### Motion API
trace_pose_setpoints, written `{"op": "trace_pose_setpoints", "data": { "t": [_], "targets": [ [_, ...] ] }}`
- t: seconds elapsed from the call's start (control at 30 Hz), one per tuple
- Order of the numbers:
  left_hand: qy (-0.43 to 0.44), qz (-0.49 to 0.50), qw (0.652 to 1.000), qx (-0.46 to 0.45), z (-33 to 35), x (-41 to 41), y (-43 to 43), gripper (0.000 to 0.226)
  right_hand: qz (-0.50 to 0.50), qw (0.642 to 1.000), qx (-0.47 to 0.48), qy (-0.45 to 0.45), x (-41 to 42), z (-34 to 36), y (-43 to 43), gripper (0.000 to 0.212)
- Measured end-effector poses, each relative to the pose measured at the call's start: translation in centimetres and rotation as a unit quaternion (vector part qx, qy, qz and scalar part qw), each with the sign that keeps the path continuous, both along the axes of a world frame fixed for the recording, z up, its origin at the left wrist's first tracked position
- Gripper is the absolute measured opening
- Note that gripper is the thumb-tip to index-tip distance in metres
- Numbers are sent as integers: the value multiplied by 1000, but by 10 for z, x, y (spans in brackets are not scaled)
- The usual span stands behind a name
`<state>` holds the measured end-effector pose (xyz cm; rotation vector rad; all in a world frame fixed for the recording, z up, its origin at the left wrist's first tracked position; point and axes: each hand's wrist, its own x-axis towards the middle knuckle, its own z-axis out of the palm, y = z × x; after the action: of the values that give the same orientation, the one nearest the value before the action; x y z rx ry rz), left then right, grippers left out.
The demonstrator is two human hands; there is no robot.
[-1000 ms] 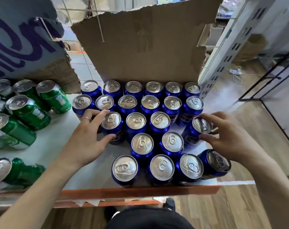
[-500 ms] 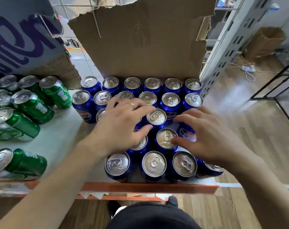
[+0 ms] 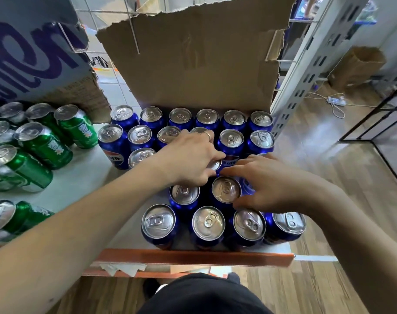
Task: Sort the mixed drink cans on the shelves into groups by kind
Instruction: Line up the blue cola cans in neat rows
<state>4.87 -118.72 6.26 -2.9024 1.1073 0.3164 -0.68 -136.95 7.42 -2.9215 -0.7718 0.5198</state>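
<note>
torn cardboard sheet [image 3: 193, 64] upright; paper bag [image 3: 360, 66] on wooden floor [image 3: 317, 168].

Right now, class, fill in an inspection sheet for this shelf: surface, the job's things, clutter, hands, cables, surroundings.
Surface: white shelf with an orange front edge.
Job's things: blue cans upright in rows on the right; green cans grouped on the left.
Clutter: torn cardboard sheet standing behind the blue cans; printed cardboard at upper left.
Hands: left hand and right hand both over the middle blue cans, fingers at the tops; whether either grips a can cannot be told.
Cables: white cable with a power strip on the floor, right.
Surroundings: wooden floor, grey perforated upright, brown paper bag.
</note>
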Motion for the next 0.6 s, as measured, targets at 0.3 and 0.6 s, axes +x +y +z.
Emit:
{"op": "trace_pose_setpoints", "data": {
  "t": [0.3,0.6],
  "targets": [
    [19,9,1000,10,0,1,14,52,40,998,-22,-31,3,-2,14,56],
    [69,5,998,5,7,12,31,51,15,997,56,-52,11,3,8,47]
  ]
}}
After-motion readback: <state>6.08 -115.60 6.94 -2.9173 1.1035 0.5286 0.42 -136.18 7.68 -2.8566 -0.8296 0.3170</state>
